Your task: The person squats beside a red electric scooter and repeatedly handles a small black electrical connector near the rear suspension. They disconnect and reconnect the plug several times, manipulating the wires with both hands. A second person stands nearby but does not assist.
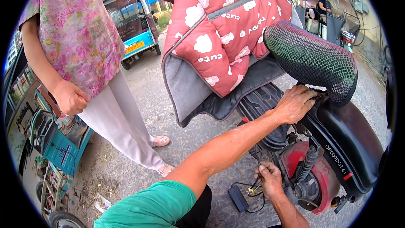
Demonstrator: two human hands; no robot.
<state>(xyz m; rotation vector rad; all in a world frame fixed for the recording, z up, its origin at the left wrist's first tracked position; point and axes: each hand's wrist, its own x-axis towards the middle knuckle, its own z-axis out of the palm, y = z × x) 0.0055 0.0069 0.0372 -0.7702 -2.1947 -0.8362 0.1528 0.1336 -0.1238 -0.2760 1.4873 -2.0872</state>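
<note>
A black and red electric scooter [352,143] stands at my right, its mesh-covered seat [308,50] tilted up. My left hand [296,103] reaches across to the black body just below the seat, its fingers closed over the edge there; the fingertips are partly hidden. Lower down, beside the rear wheel, my right hand [270,179] is closed in a pinch on a thin black cable [255,180]. Above that hand a black plug [255,152] shows near the footboard. A small black box [238,198] with a cable lies on the ground beside the hand.
A red padded windshield quilt [219,38] hangs over the scooter's front. Close at left stands a person in a floral top [80,38], one arm reaching to the quilt. A blue three-wheeler [135,29] and another covered one [329,10] are behind; a teal cart [63,152] stands lower left.
</note>
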